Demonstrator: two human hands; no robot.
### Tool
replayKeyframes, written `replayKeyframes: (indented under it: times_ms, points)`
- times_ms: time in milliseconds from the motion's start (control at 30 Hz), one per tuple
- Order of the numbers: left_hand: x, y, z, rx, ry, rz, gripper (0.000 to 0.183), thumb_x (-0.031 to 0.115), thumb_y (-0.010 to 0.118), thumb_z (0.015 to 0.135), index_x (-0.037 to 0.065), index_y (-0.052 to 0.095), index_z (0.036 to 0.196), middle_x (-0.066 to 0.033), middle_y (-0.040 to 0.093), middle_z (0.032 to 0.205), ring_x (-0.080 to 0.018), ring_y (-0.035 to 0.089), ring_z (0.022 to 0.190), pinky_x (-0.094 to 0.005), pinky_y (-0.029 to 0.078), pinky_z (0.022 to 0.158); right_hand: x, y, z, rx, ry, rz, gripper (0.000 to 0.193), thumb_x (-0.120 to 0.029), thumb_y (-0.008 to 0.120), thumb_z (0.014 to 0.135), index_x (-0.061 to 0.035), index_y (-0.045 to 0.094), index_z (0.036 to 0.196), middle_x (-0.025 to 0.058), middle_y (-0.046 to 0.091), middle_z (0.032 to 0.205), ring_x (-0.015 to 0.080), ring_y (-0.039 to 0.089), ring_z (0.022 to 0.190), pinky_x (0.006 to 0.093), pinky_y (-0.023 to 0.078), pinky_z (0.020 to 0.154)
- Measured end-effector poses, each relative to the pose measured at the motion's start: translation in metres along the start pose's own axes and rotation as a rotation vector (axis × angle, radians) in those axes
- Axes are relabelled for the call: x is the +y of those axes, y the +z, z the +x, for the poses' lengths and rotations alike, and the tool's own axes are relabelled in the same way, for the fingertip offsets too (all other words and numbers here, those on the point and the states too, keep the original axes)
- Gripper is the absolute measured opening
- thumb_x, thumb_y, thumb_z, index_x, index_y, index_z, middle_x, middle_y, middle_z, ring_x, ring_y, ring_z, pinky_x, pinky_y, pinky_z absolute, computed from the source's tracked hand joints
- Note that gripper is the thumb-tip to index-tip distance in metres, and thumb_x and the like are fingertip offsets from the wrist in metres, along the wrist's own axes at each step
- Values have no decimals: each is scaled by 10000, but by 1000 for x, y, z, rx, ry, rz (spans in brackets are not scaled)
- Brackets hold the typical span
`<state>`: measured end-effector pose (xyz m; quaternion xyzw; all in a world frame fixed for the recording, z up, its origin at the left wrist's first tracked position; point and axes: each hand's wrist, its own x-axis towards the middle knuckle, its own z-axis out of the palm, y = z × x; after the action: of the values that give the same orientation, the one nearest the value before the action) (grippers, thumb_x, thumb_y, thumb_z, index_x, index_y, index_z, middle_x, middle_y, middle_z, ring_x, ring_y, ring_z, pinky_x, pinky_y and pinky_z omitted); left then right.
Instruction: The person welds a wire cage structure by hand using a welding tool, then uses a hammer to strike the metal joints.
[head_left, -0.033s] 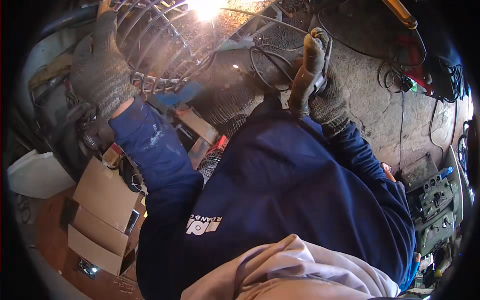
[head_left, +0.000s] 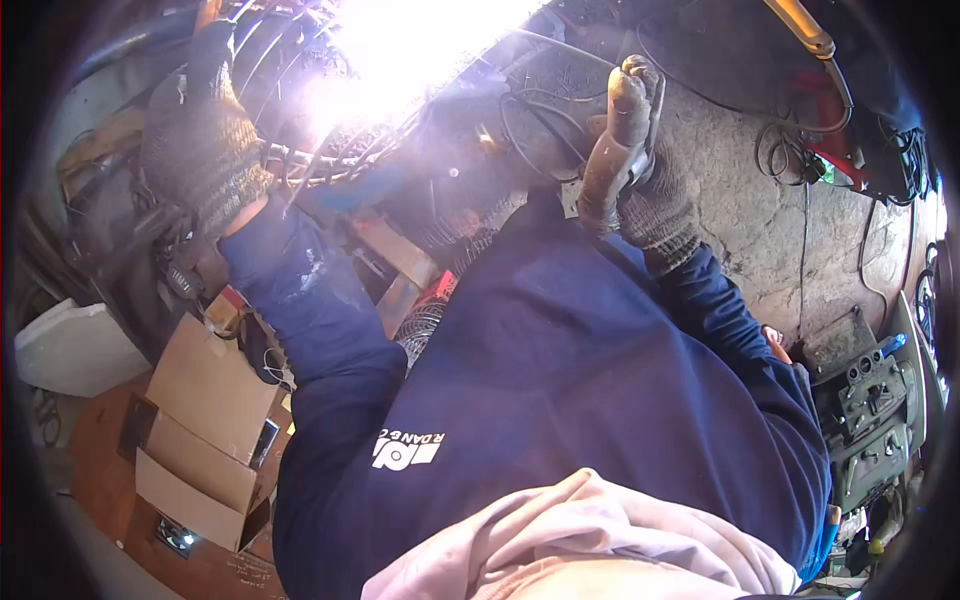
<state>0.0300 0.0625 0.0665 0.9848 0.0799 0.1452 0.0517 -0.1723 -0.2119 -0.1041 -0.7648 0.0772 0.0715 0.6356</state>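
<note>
My right hand (head_left: pixel 665 205), in a knitted work glove, is closed round a worn, tan welding electrode holder (head_left: pixel 612 170). From the holder's tip a thin welding rod (head_left: pixel 565 46) runs left toward a blinding white arc, whose glare hides the spot where it burns. Curved metal bars (head_left: pixel 350 165), set in a row like a ribbed frame, lie beside and below the glare. At the frame's left side is my gloved left hand (head_left: pixel 205 150), its fingers closed at the upper edge. An orange-brown piece (head_left: pixel 208 12) shows just above them; what they grip is unclear.
An open cardboard box (head_left: pixel 205 430) stands at lower left, near a pale slab (head_left: pixel 80 350). Wire coils (head_left: pixel 425 320) lie by my left forearm. Cables (head_left: pixel 785 150) loop over the concrete floor (head_left: pixel 745 215) at right, near a green-grey tool case (head_left: pixel 875 420).
The small bright spot has flared into a large white arc that washes out much of the metal frame. Both hands stay in practically the same place.
</note>
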Motion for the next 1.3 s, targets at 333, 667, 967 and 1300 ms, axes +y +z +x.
replayKeyframes:
  times_ms: [333,667,967,1300]
  points:
    - [-3,-2,1,-17,69,115,274,356,541,940,253,633,1177,-76,686,992,-240,651,910,-366,488,816,13,0,-7,-14,176,304,417,-136,713,797,-59,540,1168,68,616,1082,181,600,1004,319,490,865]
    - [-34,12,11,79,386,305,384,165,583,873,313,591,1227,-65,685,950,-279,675,827,-418,529,675,25,-4,-2,-96,12,12,595,-215,720,837,-49,449,1341,52,551,1196,173,543,1092,316,439,943]
    - [-28,11,10,67,342,291,349,187,568,885,289,599,1217,-59,691,947,-265,679,822,-414,531,685,24,2,-1,22,18,154,557,-215,735,726,-47,510,1206,112,592,1091,237,583,1023,354,455,900]
    - [-18,3,9,93,418,548,326,414,584,882,161,669,1067,-99,699,940,-278,668,838,-382,515,747,25,3,-2,-10,28,221,589,-157,741,714,-47,495,1238,112,596,1113,240,590,1036,349,448,911]
